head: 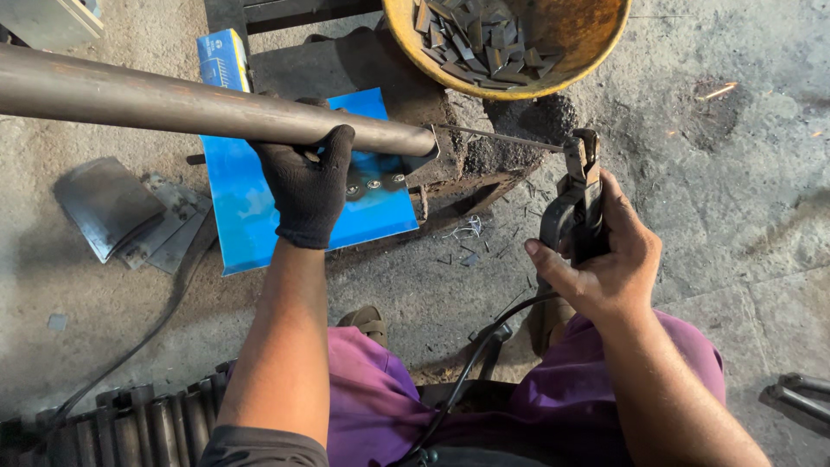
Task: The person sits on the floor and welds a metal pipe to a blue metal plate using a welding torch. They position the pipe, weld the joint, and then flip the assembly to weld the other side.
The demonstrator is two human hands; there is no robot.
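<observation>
A pipe (199, 108) lies across a board (259, 207) — a bowl (596, 52) of metal pieces (480, 39) behind, plates (130, 216) to the left.

The left hand (307, 177), in a black knit glove, grips a long grey steel pipe (199, 108) lying across a blue metal plate (259, 207). The bare right hand (605, 255) clasps a black electrode holder (575, 203) whose thin welding rod (497, 137) points at the pipe's end. A yellow round bowl (519, 82) holds dark metal scraps (484, 39).
</observation>
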